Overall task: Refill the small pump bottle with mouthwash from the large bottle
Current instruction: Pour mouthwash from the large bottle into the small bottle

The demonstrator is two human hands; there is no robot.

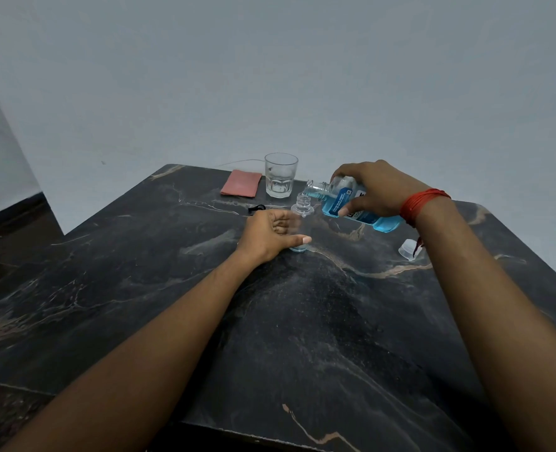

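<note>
Head: large bottle [351, 203] tilted, blue mouthwash inside.

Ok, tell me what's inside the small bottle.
A thin layer of blue liquid shows at the base of the small bottle. The left hand wraps its middle, so the level there can't be seen. Its neck looks clear.

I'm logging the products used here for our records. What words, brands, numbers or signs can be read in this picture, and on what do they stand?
Nothing can be read in full.
Large bottle, held tilted in the right hand: its blue label carries small white print and a square code, both too small to read.
Same label, large dark letters: mostly covered by the fingers, not readable.
Glass, pink cloth, white cap: no text.
</note>
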